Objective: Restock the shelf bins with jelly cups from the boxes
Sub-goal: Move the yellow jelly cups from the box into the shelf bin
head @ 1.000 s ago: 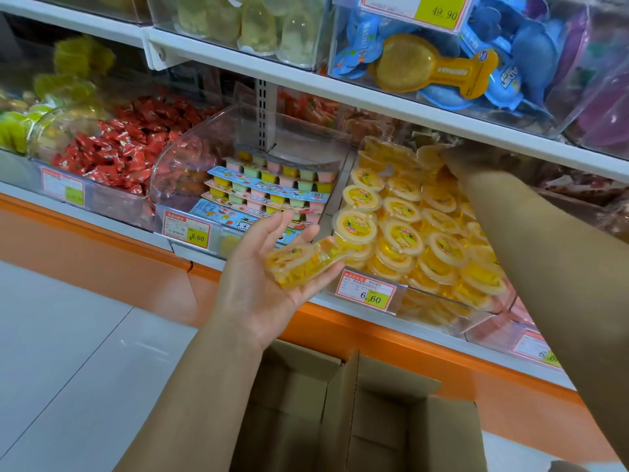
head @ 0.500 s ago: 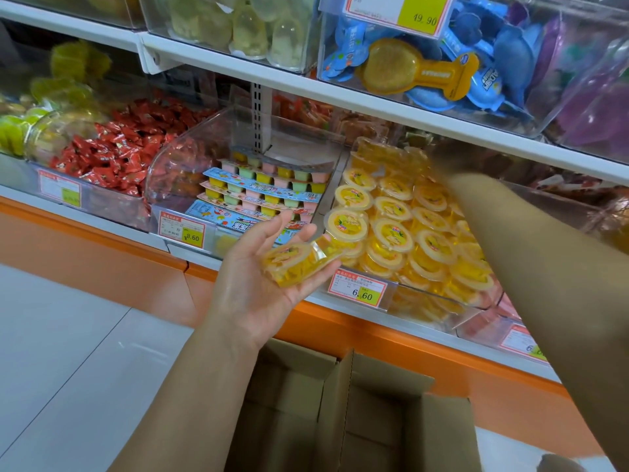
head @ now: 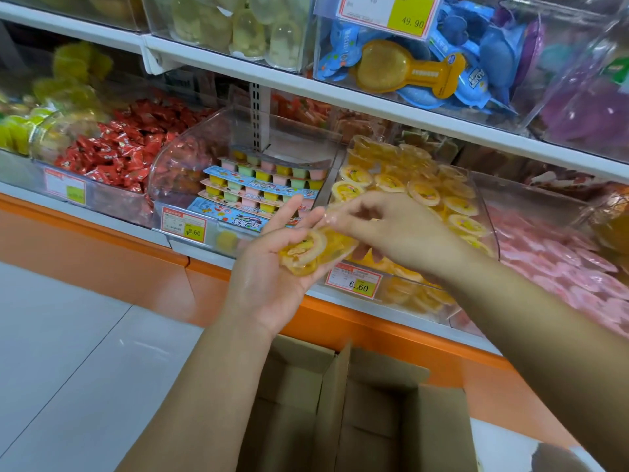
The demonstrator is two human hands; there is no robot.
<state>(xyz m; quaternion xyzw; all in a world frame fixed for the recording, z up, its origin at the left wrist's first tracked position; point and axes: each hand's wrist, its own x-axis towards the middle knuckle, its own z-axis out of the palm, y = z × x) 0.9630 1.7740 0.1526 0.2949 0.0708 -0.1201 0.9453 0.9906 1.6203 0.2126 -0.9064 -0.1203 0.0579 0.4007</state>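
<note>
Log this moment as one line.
left hand: holds yellow jelly cups | right hand: touching them, grip blurred | bin: well stocked

Red wrapped candies (head: 115, 158), blue pouches (head: 493, 56) above

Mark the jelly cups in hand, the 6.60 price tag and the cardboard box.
jelly cups (head: 306, 248): head view, top lid.
6.60 price tag (head: 354, 281): head view, label centre.
cardboard box (head: 335, 396): head view, middle flap.
</note>
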